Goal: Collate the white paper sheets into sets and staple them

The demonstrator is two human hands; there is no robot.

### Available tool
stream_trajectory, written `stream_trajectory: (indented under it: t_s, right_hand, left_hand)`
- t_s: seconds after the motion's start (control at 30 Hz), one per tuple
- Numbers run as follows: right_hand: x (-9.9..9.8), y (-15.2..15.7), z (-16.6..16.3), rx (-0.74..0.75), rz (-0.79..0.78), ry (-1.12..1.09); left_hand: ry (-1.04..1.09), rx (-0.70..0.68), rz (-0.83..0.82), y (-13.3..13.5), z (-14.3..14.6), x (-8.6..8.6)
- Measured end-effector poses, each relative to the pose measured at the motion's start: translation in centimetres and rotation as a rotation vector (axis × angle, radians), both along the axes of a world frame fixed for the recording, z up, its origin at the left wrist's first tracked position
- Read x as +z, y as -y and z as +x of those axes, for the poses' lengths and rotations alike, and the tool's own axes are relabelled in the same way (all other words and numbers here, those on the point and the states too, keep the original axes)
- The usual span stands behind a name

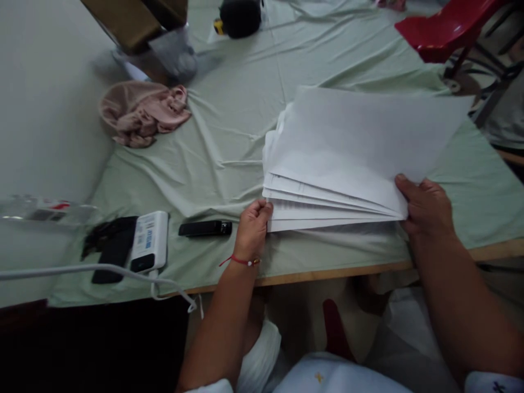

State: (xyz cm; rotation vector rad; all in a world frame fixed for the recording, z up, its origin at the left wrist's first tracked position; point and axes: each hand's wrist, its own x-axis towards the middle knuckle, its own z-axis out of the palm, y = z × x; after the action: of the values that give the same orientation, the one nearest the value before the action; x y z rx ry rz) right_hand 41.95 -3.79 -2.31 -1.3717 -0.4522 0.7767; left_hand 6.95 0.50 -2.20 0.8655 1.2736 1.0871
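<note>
A fanned stack of white paper sheets (347,147) lies near the front edge of a table covered in pale green cloth (229,114). My left hand (252,229), with a red thread at the wrist, pinches the stack's lower left corner. My right hand (426,206) grips the lower right corner, its thumb on top of the upper sheets, which are lifted and tilted above the rest.
A black stapler (205,228) lies just left of my left hand. Farther left sit a white power bank (149,241) with a white cable and a black phone (114,248). A pink cloth (143,112) lies at the back left. A red chair (446,27) stands at the far right.
</note>
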Motion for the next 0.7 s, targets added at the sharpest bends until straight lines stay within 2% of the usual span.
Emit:
stream_trajectory:
  t_s: [0.2, 0.3, 0.47, 0.7]
  right_hand:
    - [0.0, 0.6, 0.9, 0.124, -0.087, -0.039]
    - [0.1, 0.9, 1.2, 0.212, -0.126, -0.003]
    - [0.3, 1.3, 2.1, 0.287, -0.148, 0.018]
    - [1.0, 2.1, 3.7, 0.397, -0.258, 0.101]
  left_hand:
    - [0.037, 0.099, 0.106, -0.5, 0.3, -0.7]
    - [0.059, 0.119, 0.091, -0.5, 0.4, -0.7]
    - [0.064, 0.068, 0.013, -0.6, 0.3, -0.2]
    - [0.163, 0.080, 0.054, -0.5, -0.2, 0.5]
